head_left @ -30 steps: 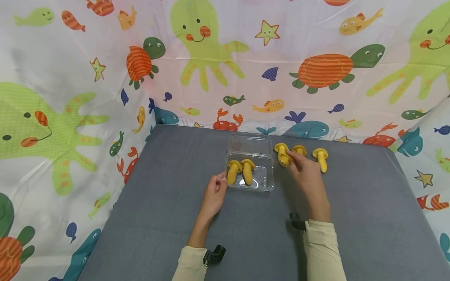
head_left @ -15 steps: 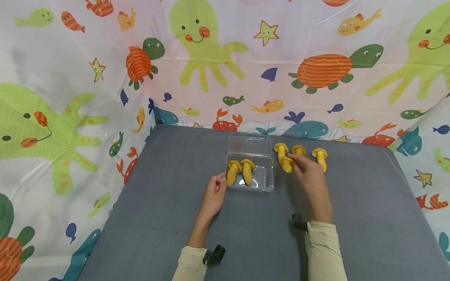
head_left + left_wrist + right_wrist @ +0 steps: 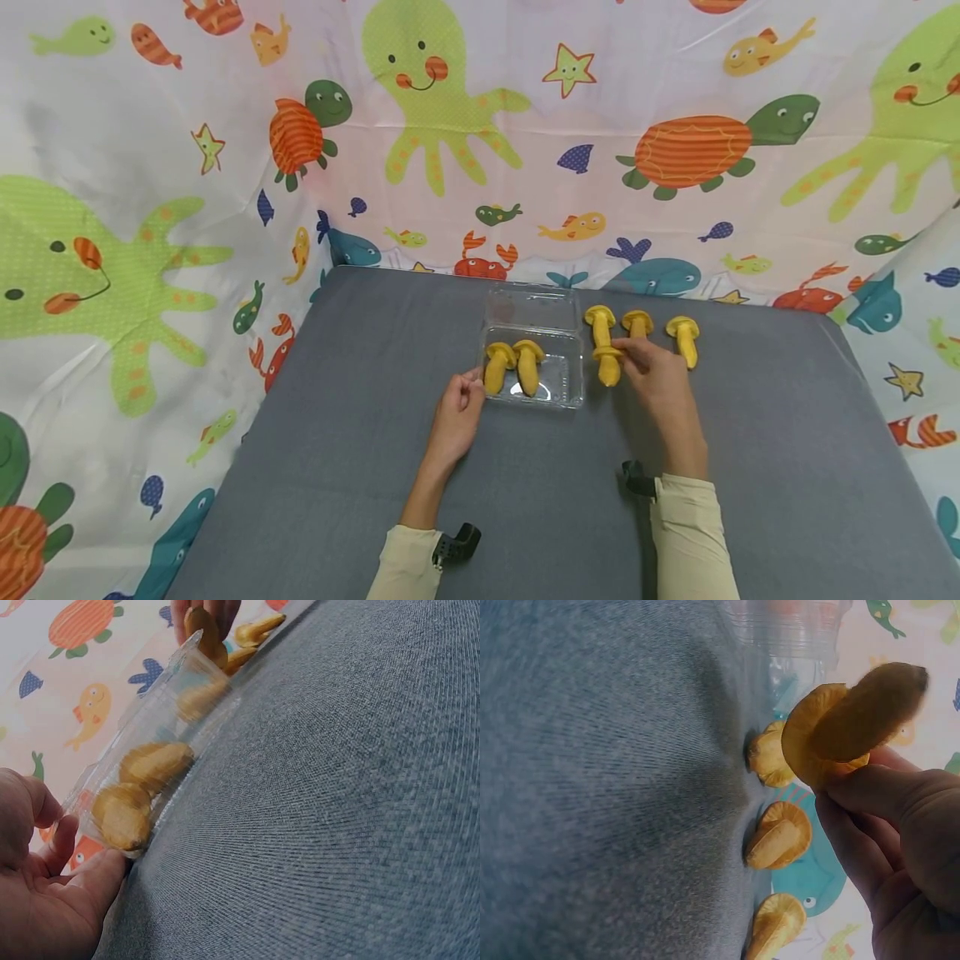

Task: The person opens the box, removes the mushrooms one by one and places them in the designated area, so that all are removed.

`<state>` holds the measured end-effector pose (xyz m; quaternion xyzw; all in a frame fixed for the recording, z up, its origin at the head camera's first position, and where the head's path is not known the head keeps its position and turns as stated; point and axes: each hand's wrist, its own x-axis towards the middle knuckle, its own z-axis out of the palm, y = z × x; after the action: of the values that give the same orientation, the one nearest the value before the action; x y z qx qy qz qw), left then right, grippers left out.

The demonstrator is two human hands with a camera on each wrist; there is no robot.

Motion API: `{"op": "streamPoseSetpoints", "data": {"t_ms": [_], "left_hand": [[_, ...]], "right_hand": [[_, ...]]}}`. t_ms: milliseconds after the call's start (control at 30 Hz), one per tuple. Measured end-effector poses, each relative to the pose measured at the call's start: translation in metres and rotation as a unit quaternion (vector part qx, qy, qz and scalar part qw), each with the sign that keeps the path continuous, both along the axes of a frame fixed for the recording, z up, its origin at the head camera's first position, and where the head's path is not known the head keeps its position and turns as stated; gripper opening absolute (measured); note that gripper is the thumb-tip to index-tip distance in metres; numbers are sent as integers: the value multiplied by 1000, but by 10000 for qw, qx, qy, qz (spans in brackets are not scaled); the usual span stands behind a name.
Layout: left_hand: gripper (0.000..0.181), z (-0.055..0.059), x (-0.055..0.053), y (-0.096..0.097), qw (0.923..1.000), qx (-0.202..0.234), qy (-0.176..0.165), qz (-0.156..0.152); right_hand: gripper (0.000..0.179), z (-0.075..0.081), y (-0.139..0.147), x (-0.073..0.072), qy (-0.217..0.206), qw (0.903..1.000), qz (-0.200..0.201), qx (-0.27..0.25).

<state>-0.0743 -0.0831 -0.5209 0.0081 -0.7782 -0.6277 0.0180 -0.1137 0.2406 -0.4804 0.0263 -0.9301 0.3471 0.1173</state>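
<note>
A clear plastic clamshell box (image 3: 564, 379) lies opened out on the grey cloth. Two yellow mushrooms (image 3: 528, 368) rest side by side in its near half. My left hand (image 3: 456, 412) pinches the box's left edge between thumb and fingers, seen close up in the left wrist view. To the right of the box, my right hand (image 3: 663, 387) holds another yellow mushroom (image 3: 870, 712) by its cap, above the cloth. Its stem points toward me in the head view. Fingertips hide part of the cap.
Three more mushrooms lie in a row on the cloth right of the box: a left one (image 3: 601, 321), a middle one (image 3: 637, 321) partly behind my right hand, and a right one (image 3: 684, 337). A curtain (image 3: 525, 233) printed with sea animals rises behind the table.
The mushroom in my right hand has turned and come slightly nearer, so its stem now points down toward me. My left hand and the box have stayed put.
</note>
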Motion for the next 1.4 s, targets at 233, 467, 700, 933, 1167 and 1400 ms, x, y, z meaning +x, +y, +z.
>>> {"op": "streamPoseSetpoints", "data": {"t_ms": [233,467,700,933,1167,1400], "left_hand": [[22,0,0,0,10000,25,-53,-6],[22,-1,0,0,10000,22,-35,10],[23,-2,0,1,9999,142,17,65],[23,-2,-1,2,9996,259,10,60],[24,-4,-1,-1,9999,162,-13,-2],[23,-4,-1,0,9999,157,15,-36]], "right_hand": [[24,-5,1,0,129,9999,19,90],[22,-12,2,-1,260,9995,63,174],[23,-16,3,-1,175,9995,99,236],[26,-17,4,0,106,9996,123,234],[23,-19,4,0,208,9995,200,159],[22,-20,8,1,105,9996,214,175]]}}
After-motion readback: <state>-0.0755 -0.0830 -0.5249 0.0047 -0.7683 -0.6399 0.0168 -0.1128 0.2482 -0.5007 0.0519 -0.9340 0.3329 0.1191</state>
